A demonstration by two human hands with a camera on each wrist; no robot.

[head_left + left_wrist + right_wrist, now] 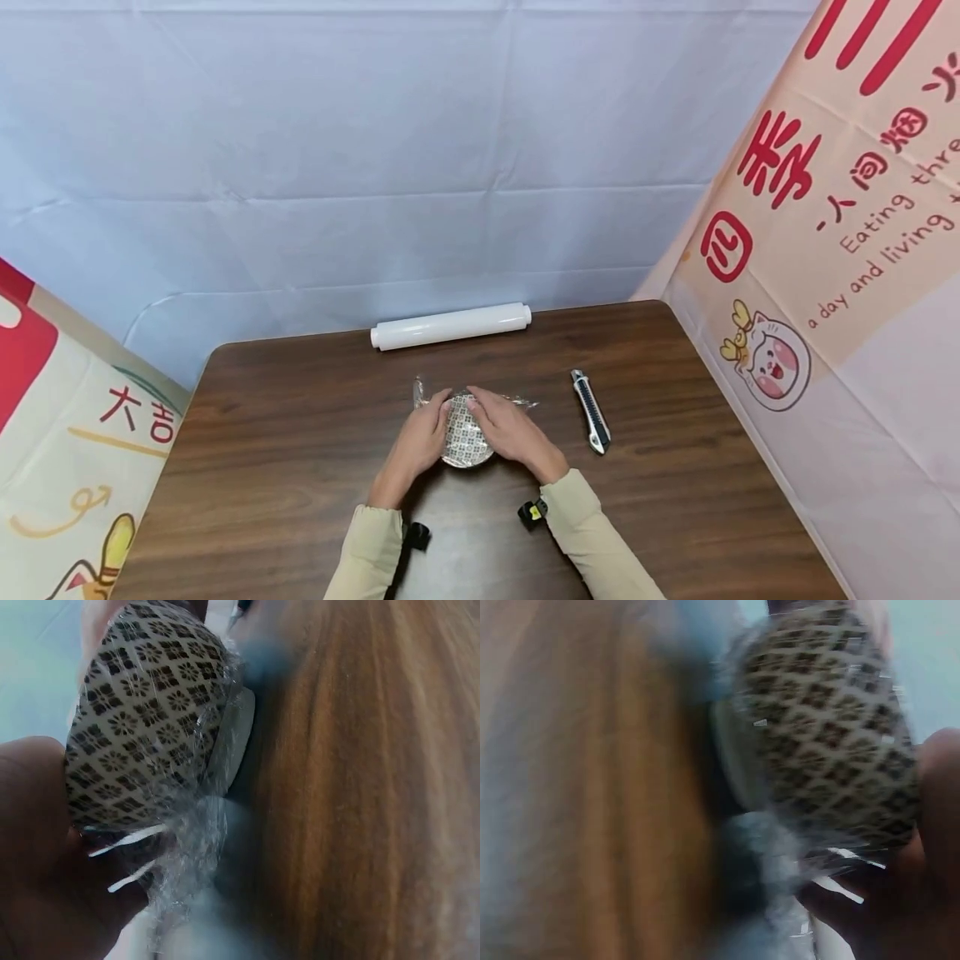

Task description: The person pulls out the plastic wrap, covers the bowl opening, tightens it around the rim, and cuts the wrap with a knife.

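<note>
A bowl [467, 433] with a dark flower-and-diamond pattern stands between both hands, clear cling film [191, 859] drawn over it. My left hand [420, 437] holds its left side, with the thumb along the rim and the fingers at the far side. The right hand [513, 427] holds the opposite side in the same way. Crumpled film bunches beside the fingers in both wrist views and sticks out past the hands in the head view. Low on the bowl, its pale foot [236, 739] shows close to the tabletop.
A white roll of cling film [450, 326] lies along the back edge of the brown wooden table [285, 467]. To the right of the hands is a utility knife [591, 412]. Pale cloth [337, 150] hangs behind the table, with printed cloth [840, 250] at the right.
</note>
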